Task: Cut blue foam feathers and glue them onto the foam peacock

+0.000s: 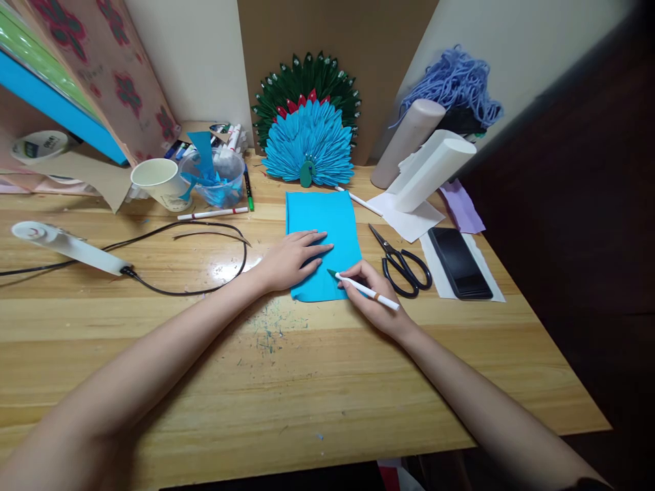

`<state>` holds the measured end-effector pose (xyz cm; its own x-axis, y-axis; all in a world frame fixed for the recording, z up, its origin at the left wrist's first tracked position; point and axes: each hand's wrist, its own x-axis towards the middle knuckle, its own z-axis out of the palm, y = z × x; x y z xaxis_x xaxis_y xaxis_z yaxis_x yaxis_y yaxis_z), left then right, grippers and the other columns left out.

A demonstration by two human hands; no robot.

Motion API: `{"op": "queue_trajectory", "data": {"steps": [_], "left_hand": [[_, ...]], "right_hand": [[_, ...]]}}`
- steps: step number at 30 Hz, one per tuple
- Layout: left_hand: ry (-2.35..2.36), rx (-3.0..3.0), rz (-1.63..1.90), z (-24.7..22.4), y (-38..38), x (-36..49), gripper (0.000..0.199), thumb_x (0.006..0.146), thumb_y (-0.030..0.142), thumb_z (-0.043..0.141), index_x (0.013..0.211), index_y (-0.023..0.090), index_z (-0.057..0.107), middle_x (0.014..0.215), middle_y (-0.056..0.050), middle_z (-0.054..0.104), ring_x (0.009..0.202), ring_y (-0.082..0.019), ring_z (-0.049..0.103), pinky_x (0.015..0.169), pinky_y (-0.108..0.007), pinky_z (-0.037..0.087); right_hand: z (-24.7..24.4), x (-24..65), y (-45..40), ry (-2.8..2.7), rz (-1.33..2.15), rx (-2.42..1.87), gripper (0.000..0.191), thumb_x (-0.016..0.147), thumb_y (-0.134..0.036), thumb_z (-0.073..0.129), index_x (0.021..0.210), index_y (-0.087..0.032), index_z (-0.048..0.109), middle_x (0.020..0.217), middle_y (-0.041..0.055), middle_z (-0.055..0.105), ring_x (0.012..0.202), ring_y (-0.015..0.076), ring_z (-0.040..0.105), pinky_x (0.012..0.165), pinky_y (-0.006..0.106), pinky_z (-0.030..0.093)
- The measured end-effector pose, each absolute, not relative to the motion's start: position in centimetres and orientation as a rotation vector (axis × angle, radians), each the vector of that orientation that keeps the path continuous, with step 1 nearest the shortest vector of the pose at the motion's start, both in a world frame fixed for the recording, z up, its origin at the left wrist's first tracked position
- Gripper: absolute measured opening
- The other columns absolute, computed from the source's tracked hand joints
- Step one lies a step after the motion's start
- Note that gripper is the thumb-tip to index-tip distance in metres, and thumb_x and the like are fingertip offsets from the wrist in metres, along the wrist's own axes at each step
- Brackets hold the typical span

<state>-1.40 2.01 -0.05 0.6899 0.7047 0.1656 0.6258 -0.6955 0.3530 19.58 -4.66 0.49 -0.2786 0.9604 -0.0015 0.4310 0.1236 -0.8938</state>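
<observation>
Lying on the wooden table (286,395), the blue sheet (320,213) sits beneath the left hand (290,262) — fingers spread, gripping nothing — while the right hand (377,300) pinches a white marker (372,294), green tip over the sheet. Black-handled scissors (394,257) lie just right; a peacock figure (310,140) stands behind.

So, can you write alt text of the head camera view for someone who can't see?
A person's right hand holds a green-tipped white marker over a blue sheet, the left hand lying flat on it. Scissors lie to the right on the wooden table; a blue and green peacock craft sits behind.
</observation>
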Motion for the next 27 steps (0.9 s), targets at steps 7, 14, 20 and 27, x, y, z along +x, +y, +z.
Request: {"op": "queue_trajectory", "data": {"steps": [7, 14, 20, 27], "left_hand": [[1.057, 2.619, 0.419, 0.08, 2.0, -1.4, 0.042, 0.091, 0.032, 0.039, 0.131, 0.023, 0.047, 0.143, -0.006, 0.038, 0.132, -0.023, 0.033, 0.107, -0.042, 0.027], [1.062, 2.624, 0.413, 0.15, 1.94, -1.37, 0.042, 0.091, 0.032, 0.038, 0.131, 0.024, 0.046, 0.143, -0.005, 0.038, 0.131, -0.023, 0.033, 0.107, -0.042, 0.028], [1.058, 2.615, 0.425, 0.11, 1.99, -1.39, 0.041, 0.091, 0.033, 0.038, 0.131, 0.024, 0.047, 0.142, -0.005, 0.039, 0.13, -0.024, 0.034, 0.107, -0.043, 0.028], [1.053, 2.609, 0.422, 0.22, 1.92, -1.36, 0.041, 0.092, 0.033, 0.038, 0.131, 0.023, 0.047, 0.143, -0.006, 0.039, 0.131, -0.024, 0.033, 0.107, -0.042, 0.028]], "right_hand": [[0.59, 19.71, -4.68, -1.839, 1.165, -1.278, 0.006, 0.084, -0.026, 0.053, 0.086, -0.02, 0.054, 0.086, 0.0041, 0.066, 0.082, 0.0185, 0.062, 0.071, 0.031, 0.046], [0.79, 19.82, -4.5, -1.794, 1.328, -1.214, 0.006, 0.081, -0.024, 0.055, 0.078, -0.019, 0.053, 0.074, 0.0021, 0.065, 0.073, 0.0165, 0.061, 0.067, 0.029, 0.045], [0.96, 20.26, -4.23, -1.824, 1.455, -1.186, 0.009, 0.077, -0.026, 0.059, 0.073, -0.02, 0.054, 0.065, 0.0011, 0.064, 0.065, 0.016, 0.059, 0.064, 0.03, 0.046], [0.27, 20.19, -3.71, -1.545, 1.306, -1.177, 0.014, 0.082, -0.033, 0.057, 0.078, -0.021, 0.051, 0.071, 0.0003, 0.063, 0.071, 0.0155, 0.061, 0.069, 0.03, 0.046]]}}
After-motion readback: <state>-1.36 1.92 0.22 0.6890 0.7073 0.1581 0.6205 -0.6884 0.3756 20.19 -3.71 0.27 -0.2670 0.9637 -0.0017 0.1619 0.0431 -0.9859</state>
